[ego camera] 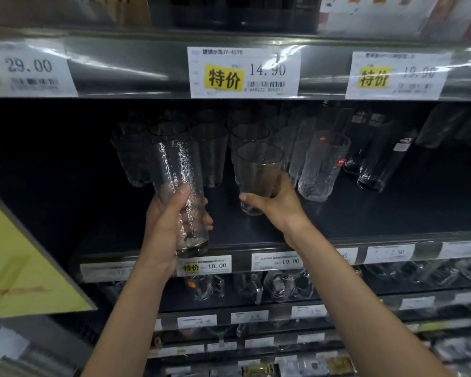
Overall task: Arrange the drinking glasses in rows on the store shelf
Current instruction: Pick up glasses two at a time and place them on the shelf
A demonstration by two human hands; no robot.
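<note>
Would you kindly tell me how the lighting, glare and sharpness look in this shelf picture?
Head view: the shelf is dim, so the rear glasses nearly vanish; glare streaks the plastic label strip; the dimpled glass in the left hand catches bright highlights; wide-angle distortion bows the shelf edges; the lower shelves are blurred.

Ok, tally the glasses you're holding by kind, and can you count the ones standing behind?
tall dimpled glass: 1, gripped by the left hand
smooth glass: 1, gripped by the right hand
Total held: 2
The standing glasses further back on the shelf are too dark and overlapping to count.
</note>
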